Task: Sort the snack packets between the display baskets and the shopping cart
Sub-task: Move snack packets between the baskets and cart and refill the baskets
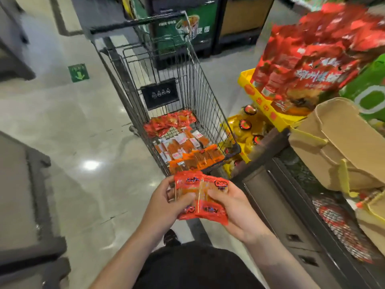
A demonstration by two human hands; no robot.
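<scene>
Both hands, left and right, clamp the packets, long axis near-far, cart directly beyond, baskets far right.

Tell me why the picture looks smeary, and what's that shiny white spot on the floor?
In the head view, the red bags at top right are smeared by motion blur; the packets in both hands, left hand and right hand, look sharper. The spot is lamp glare on glossy floor. The wide lens bends the cart.
</scene>
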